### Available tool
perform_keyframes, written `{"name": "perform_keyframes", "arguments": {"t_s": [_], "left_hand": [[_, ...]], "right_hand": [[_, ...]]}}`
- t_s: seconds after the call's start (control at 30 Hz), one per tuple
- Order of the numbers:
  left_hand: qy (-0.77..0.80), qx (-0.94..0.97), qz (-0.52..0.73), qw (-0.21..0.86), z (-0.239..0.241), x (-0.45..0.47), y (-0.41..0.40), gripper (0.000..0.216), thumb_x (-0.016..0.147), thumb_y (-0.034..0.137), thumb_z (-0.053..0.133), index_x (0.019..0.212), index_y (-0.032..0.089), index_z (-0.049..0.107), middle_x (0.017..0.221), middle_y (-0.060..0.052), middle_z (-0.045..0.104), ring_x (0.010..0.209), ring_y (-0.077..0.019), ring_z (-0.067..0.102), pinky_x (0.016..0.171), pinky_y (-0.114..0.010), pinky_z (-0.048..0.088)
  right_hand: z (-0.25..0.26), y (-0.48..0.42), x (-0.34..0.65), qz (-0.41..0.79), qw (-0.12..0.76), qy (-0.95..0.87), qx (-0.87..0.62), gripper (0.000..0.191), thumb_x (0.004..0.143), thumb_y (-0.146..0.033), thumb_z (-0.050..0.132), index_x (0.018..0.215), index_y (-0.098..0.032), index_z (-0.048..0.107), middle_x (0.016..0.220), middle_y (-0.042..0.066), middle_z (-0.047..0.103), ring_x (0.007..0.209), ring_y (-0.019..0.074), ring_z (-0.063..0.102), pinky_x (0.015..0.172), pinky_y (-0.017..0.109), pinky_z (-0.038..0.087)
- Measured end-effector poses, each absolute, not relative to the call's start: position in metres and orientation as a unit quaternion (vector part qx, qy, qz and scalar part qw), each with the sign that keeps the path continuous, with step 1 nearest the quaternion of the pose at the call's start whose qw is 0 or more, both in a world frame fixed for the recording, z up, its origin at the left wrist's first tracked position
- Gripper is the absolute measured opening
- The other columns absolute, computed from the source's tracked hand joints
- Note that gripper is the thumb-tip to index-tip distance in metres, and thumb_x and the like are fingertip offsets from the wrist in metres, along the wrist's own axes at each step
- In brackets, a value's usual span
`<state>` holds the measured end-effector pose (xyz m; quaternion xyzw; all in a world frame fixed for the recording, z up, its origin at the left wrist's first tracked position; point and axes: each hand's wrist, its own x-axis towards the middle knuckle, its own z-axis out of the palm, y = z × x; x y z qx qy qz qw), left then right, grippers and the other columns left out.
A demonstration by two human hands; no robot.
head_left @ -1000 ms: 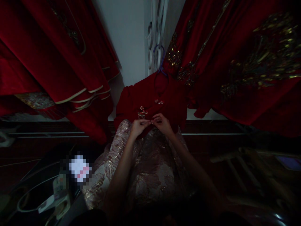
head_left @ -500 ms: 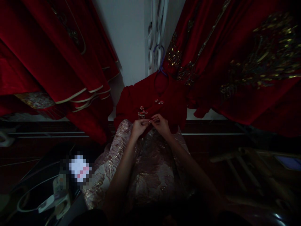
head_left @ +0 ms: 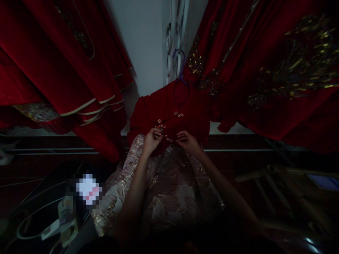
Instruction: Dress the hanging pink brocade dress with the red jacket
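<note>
Both forearms extend forward from the lower edge of the view and converge over a pale, metallic-patterned skirt (head_left: 174, 201). The left hand (head_left: 153, 140) is bent inward, fingers curled at the lower part of a pendant ornament; whether it pinches anything cannot be told. The right hand (head_left: 188, 142) mirrors it — fingers curled, thumb below, tips directed at the left hand; whether it grips anything small cannot be told in this light.

Large red drapes (head_left: 71, 67) bound the space at left, and sequined red cloth (head_left: 293, 70) bounds it at right; both stand well apart from the hands. Between them rises a pale wall (head_left: 145, 42). A narrow gap separates the two hands.

The red garment (head_left: 159, 102) is centred ahead of the person, above the patterned skirt, its neck at a purple hanger (head_left: 182, 72). Its cloth is plain and dark red. Three trims are visible on its front, in descending size: the pendant ornament (head_left: 160, 126), partly covered by fingers; a flower cluster (head_left: 178, 114) below the neckline; a short beaded strip (head_left: 168, 139) — located between the hands.
</note>
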<state>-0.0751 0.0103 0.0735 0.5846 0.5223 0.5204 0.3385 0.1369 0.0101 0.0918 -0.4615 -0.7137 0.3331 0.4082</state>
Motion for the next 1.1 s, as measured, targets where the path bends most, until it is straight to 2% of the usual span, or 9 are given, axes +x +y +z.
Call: {"name": "perform_keyframes", "arguments": {"t_s": [0.1, 0.27, 0.43, 0.53, 0.63, 0.8, 0.93, 1.1], "left_hand": [[0.508, 0.614, 0.524, 0.302, 0.082, -0.080, 0.007, 0.018, 0.071, 0.024, 0.062, 0.087, 0.015, 0.059, 0.081, -0.003, 0.066, 0.065, -0.0095, 0.059, 0.059, -0.020, 0.046], [0.506, 0.683, 0.449, 0.276, 0.083, -0.072, 0.001, 0.017, 0.073, 0.030, 0.064, 0.085, 0.018, 0.065, 0.087, -0.004, 0.068, 0.074, -0.0130, 0.061, 0.069, -0.024, 0.047], [0.530, 0.718, 0.391, 0.224, 0.081, -0.066, -0.003, 0.019, 0.075, 0.029, 0.064, 0.092, 0.023, 0.068, 0.092, -0.003, 0.068, 0.085, -0.0168, 0.061, 0.080, -0.029, 0.046], [0.509, 0.761, 0.361, 0.177, 0.082, -0.066, -0.006, 0.024, 0.074, 0.024, 0.065, 0.098, 0.025, 0.067, 0.099, -0.004, 0.064, 0.097, -0.0189, 0.057, 0.085, -0.031, 0.045], [0.493, 0.775, 0.362, 0.159, 0.081, -0.066, -0.007, 0.021, 0.076, 0.022, 0.062, 0.097, 0.025, 0.066, 0.100, -0.004, 0.059, 0.100, -0.0188, 0.054, 0.086, -0.030, 0.045], [0.476, 0.771, 0.385, 0.176, 0.076, -0.067, -0.003, 0.009, 0.078, 0.023, 0.061, 0.085, 0.020, 0.065, 0.091, -0.004, 0.060, 0.092, -0.0172, 0.056, 0.085, -0.030, 0.045], [0.453, 0.768, 0.373, 0.257, 0.069, -0.070, 0.000, 0.015, 0.074, 0.023, 0.063, 0.089, 0.019, 0.065, 0.089, -0.003, 0.065, 0.082, -0.0141, 0.060, 0.078, -0.026, 0.048], [0.455, 0.758, 0.349, 0.310, 0.062, -0.072, 0.002, 0.017, 0.077, 0.026, 0.060, 0.090, 0.018, 0.066, 0.087, -0.004, 0.068, 0.078, -0.0137, 0.062, 0.075, -0.025, 0.049]], "right_hand": [[0.092, 0.009, 0.154, 0.318, 0.406, -0.716, -0.471, 0.022, 0.075, -0.030, 0.063, 0.094, -0.020, 0.058, 0.086, 0.003, 0.065, 0.078, 0.0141, 0.063, 0.068, 0.027, 0.053], [0.090, 0.012, 0.151, 0.366, 0.403, -0.689, -0.478, 0.027, 0.081, -0.038, 0.055, 0.102, -0.021, 0.054, 0.079, 0.002, 0.065, 0.065, 0.0131, 0.063, 0.056, 0.025, 0.053], [0.079, 0.007, 0.133, 0.349, 0.396, -0.726, -0.441, 0.029, 0.078, -0.033, 0.060, 0.103, -0.020, 0.054, 0.089, 0.004, 0.066, 0.084, 0.0143, 0.065, 0.077, 0.030, 0.053], [0.072, 0.007, 0.128, 0.361, 0.396, -0.729, -0.426, 0.027, 0.079, -0.033, 0.060, 0.102, -0.019, 0.054, 0.093, 0.005, 0.066, 0.086, 0.0142, 0.065, 0.079, 0.030, 0.053], [0.066, 0.009, 0.129, 0.386, 0.393, -0.723, -0.416, 0.026, 0.079, -0.030, 0.059, 0.102, -0.019, 0.054, 0.089, 0.004, 0.067, 0.084, 0.0137, 0.065, 0.079, 0.031, 0.053], [0.063, 0.010, 0.130, 0.439, 0.388, -0.694, -0.419, 0.027, 0.078, -0.033, 0.059, 0.101, -0.020, 0.054, 0.084, 0.003, 0.067, 0.079, 0.0139, 0.066, 0.072, 0.029, 0.054], [0.060, 0.009, 0.127, 0.481, 0.385, -0.664, -0.424, 0.029, 0.076, -0.035, 0.060, 0.101, -0.021, 0.054, 0.085, 0.003, 0.067, 0.077, 0.0143, 0.066, 0.063, 0.026, 0.054], [0.052, 0.009, 0.122, 0.465, 0.407, -0.666, -0.418, 0.031, 0.072, -0.033, 0.065, 0.097, -0.020, 0.054, 0.083, 0.002, 0.067, 0.081, 0.0140, 0.065, 0.076, 0.030, 0.053]]}}
